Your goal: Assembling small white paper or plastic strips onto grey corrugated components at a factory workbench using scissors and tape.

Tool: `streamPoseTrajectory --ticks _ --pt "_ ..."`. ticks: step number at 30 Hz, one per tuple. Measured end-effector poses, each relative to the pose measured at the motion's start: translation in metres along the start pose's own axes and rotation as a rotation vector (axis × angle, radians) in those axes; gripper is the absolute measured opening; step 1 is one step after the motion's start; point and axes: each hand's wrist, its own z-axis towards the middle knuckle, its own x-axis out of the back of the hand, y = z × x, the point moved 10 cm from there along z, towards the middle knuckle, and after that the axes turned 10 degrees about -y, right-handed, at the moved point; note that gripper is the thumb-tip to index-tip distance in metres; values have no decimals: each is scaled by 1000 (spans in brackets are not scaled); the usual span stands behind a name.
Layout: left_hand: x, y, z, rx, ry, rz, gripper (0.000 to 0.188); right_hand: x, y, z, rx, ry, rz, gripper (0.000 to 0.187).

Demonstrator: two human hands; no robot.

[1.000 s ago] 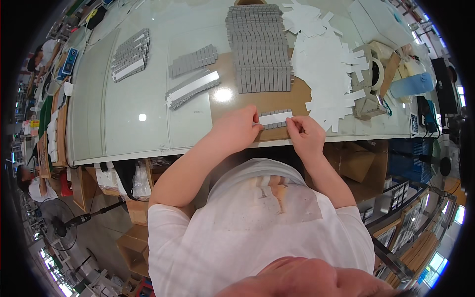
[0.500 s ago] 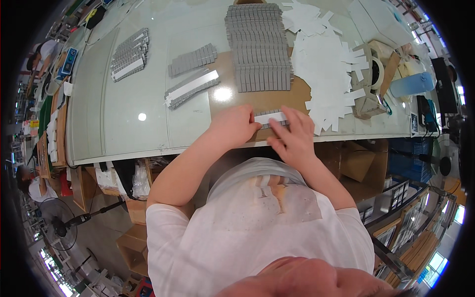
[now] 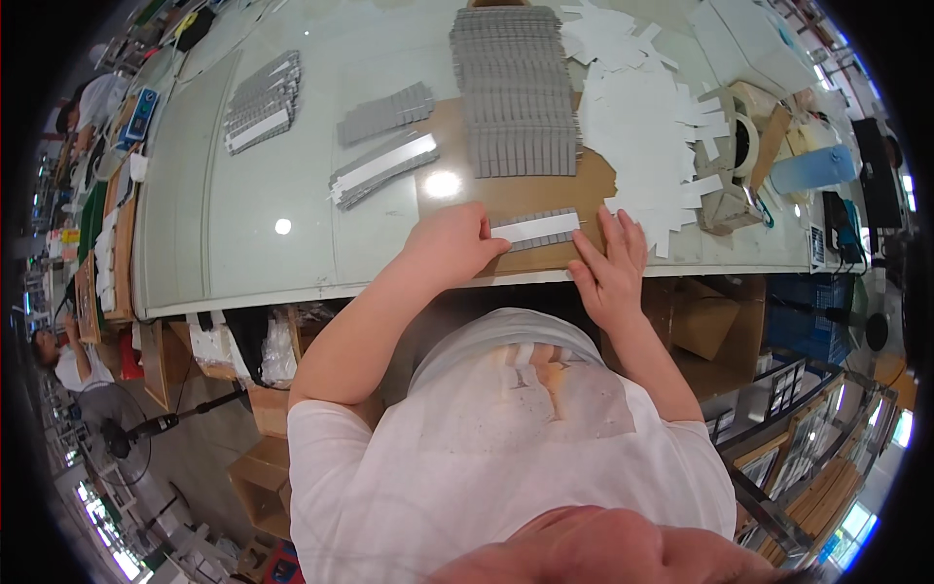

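Observation:
A grey segmented strip (image 3: 551, 238) lies on the brown board (image 3: 516, 195) near the table's front edge. Along its top runs a white paper strip (image 3: 535, 228). My left hand (image 3: 450, 241) is closed on the left end, thumb on the near side, its fingertips partly hidden. At the other end, my right hand (image 3: 613, 258) is open with its fingers spread. One fingertip is at or very near the strip's right end; whether it touches I cannot tell. Beyond my hands stands a large stack of grey segmented strips (image 3: 520, 107).
Smaller grey piles lie to the left, including one topped with white paper (image 3: 384, 170) and another farther off (image 3: 263, 102). White paper strips (image 3: 637, 127) spread over the right side. A tape roll (image 3: 745, 146) and blue bottle (image 3: 812, 167) stand at far right.
My right hand has slid right, off the white paper strip to its right end, uncovering most of it. My left hand stays at the left end.

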Motion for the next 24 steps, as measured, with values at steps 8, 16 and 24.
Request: streamPoseTrajectory --ticks 8,16,24 --pt "18 -53 -51 -43 194 -187 23 1 1 0 45 15 13 37" --pt "-47 -18 -85 -453 261 -208 10 -8 -27 11 91 -30 31 45" --pt "-75 -40 -74 -282 123 -428 16 -17 -50 6 221 -146 6 52"
